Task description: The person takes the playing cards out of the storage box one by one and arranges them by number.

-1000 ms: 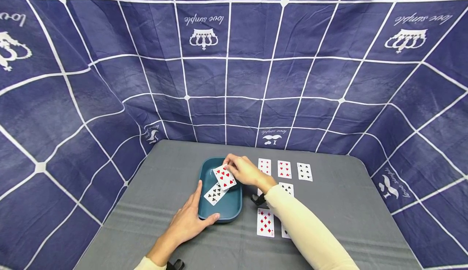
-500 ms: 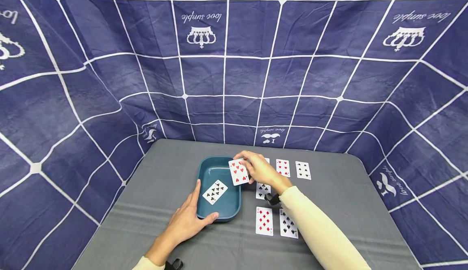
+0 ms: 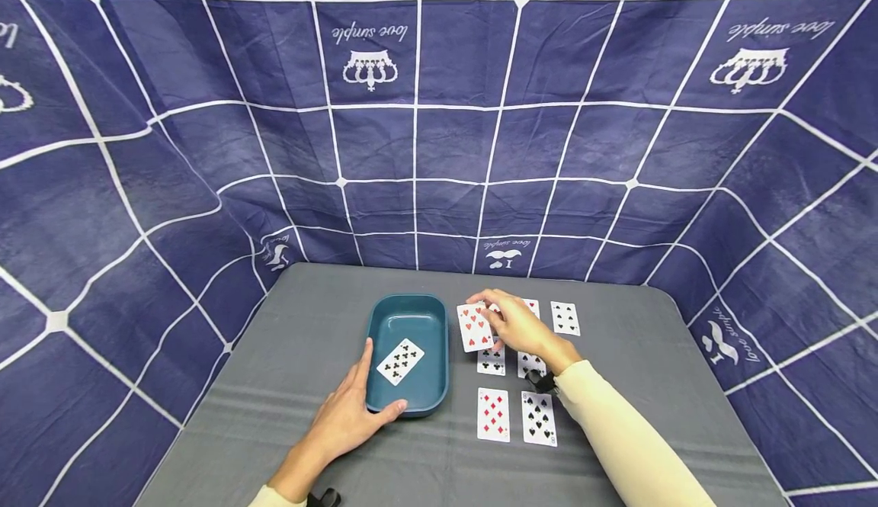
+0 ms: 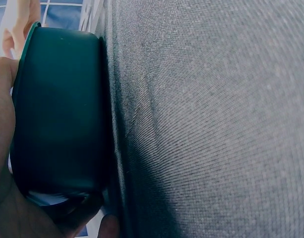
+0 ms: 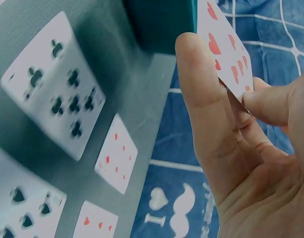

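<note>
My right hand (image 3: pixel 517 325) pinches a hearts playing card (image 3: pixel 475 328) between thumb and fingers, just right of the blue-green tray (image 3: pixel 444 354). The card's face, with several red hearts, also shows in the right wrist view, held above the table. A clubs playing card (image 3: pixel 401 362) lies face up and slanted inside the tray. With thumb and fingers spread and fairly straight, my left hand (image 3: pixel 346 415) rests against the tray's near left corner. In the left wrist view, the tray's outer wall (image 4: pixel 62 109) fills the space beside that hand.
Right of the tray, several face-up cards lie in rows, among them a diamonds card (image 3: pixel 494 415), a spades card (image 3: pixel 539 419) and another spades card (image 3: pixel 565 319). My right hand partly covers some back cards. A blue checked cloth (image 3: pixel 453 141) rises behind the grey table (image 3: pixel 638 385).
My right hand has lifted the hearts card away from above the tray and carried it right, past the rim. The clubs card inside is now fully uncovered. My left hand stays at the tray.
</note>
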The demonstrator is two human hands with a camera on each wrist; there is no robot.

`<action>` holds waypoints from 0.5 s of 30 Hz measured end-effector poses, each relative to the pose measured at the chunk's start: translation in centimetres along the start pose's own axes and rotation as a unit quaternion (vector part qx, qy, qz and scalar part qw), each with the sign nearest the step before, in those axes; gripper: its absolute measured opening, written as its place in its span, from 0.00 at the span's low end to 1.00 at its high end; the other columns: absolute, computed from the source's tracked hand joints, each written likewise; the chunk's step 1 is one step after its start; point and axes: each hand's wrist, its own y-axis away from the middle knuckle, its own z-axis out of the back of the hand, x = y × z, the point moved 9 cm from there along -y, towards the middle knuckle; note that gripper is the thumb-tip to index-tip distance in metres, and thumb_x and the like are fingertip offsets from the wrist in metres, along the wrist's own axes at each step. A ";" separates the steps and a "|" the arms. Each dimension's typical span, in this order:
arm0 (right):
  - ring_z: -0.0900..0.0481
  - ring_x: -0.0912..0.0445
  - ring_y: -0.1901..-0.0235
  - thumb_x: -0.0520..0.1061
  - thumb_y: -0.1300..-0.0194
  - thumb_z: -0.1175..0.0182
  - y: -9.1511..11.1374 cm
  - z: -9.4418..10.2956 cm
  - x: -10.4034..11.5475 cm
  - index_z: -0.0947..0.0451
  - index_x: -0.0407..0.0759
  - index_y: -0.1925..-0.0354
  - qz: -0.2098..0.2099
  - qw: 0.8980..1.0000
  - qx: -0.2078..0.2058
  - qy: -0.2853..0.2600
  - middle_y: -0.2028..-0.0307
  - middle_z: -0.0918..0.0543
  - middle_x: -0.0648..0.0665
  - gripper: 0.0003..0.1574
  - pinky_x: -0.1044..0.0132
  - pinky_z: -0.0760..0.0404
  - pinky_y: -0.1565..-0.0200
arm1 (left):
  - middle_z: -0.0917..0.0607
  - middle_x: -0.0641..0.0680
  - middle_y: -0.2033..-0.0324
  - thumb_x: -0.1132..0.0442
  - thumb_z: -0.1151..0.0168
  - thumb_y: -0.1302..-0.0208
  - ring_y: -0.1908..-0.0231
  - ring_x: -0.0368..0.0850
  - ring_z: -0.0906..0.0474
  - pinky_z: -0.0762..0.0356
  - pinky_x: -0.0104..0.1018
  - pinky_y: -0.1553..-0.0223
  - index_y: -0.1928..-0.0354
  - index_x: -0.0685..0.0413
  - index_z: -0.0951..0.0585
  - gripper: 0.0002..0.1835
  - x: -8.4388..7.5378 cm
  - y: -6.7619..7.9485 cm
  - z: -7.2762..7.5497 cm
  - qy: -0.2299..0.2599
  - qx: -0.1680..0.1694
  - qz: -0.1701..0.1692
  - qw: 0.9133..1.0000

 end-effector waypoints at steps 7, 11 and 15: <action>0.11 0.56 0.73 0.32 0.12 0.40 2.4 1.7 -2.5 0.18 0.43 0.23 -0.035 0.999 -0.009 -0.011 0.32 0.19 0.29 0.26 0.42 0.07 0.70 | 0.27 0.63 0.13 0.22 0.23 0.34 0.20 0.71 0.21 0.21 0.78 0.30 0.02 0.44 0.55 0.74 0.0 0.0 0.0 0.000 0.001 0.000 1.000; 0.09 0.56 0.71 0.30 0.14 0.38 3.9 2.8 -3.6 0.19 0.40 0.23 -0.050 0.998 -0.021 -0.033 0.34 0.20 0.27 0.27 0.42 0.06 0.69 | 0.28 0.64 0.12 0.22 0.23 0.34 0.19 0.71 0.22 0.21 0.78 0.29 0.02 0.45 0.55 0.74 0.0 0.0 -0.1 0.001 0.000 -0.002 1.000; 0.08 0.56 0.69 0.29 0.17 0.36 5.3 3.8 -4.5 0.19 0.36 0.23 -0.060 0.997 -0.032 -0.046 0.31 0.20 0.26 0.28 0.45 0.06 0.70 | 0.28 0.65 0.12 0.22 0.23 0.34 0.20 0.72 0.22 0.20 0.78 0.30 0.02 0.45 0.55 0.74 0.0 0.0 -0.1 0.002 0.000 -0.003 1.000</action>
